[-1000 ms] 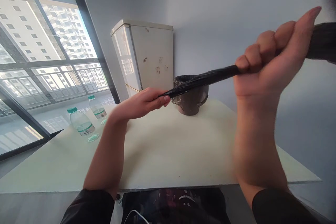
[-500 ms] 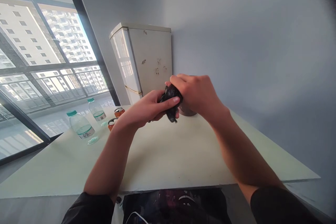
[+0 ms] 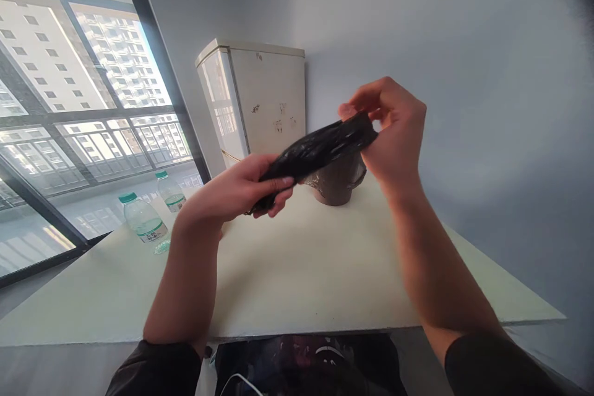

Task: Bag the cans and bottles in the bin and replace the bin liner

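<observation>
A black plastic bag (image 3: 320, 150), gathered into a long strip, stretches slantwise between my two hands above the table. My left hand (image 3: 253, 189) grips its lower left end, with the thumb laid along the plastic. At the upper right end, my right hand (image 3: 392, 120) pinches the bag between bent fingers and thumb. Behind the bag stands a brown bin (image 3: 335, 189) with a dark plastic liner around its upper part; the bag and my right hand hide part of it.
Two clear bottles with green caps, a nearer bottle (image 3: 143, 219) and a farther bottle (image 3: 171, 190), stand at the left of the pale table (image 3: 301, 278). A white fridge (image 3: 269, 93) is behind the table, by the wall. Windows line the left side.
The crumpled bag is now drawn out into a long strip. My right hand moved up and right with one end; my left hand moved slightly left. My left arm now covers the orange cans.
</observation>
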`<action>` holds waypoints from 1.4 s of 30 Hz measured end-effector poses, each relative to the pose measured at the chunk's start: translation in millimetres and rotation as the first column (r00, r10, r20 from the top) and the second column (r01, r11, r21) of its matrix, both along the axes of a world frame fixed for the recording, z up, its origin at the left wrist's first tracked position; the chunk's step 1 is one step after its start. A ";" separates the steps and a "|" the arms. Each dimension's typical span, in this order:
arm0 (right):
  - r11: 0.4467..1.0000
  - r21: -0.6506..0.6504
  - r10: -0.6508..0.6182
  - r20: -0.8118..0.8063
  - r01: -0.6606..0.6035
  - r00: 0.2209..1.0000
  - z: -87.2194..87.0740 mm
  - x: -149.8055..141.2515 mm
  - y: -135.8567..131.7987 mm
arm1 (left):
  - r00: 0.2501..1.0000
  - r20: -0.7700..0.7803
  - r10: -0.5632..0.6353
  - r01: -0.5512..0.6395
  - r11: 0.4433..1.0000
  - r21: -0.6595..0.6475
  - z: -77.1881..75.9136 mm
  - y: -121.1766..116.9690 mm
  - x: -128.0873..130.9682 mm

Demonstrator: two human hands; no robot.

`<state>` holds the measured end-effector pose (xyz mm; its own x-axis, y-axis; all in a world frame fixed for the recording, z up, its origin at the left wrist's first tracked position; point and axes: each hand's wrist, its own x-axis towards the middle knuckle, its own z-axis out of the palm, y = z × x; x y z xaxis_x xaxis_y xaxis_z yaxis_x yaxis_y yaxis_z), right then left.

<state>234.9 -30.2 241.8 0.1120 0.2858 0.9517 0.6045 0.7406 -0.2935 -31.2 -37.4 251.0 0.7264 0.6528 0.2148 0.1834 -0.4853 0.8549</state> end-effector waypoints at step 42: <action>0.496 -0.139 0.631 -0.620 -0.857 0.466 -1.7 -45.6 -11.5 | 0.989 -0.138 -0.055 0.057 0.998 0.015 -23.8 12.5 41.7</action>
<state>189.3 -41.7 240.1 0.0166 0.7801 0.6255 -0.4180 0.5737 -0.7044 10.5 -25.0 227.2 0.7853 0.6070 0.1218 0.2708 -0.5136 0.8142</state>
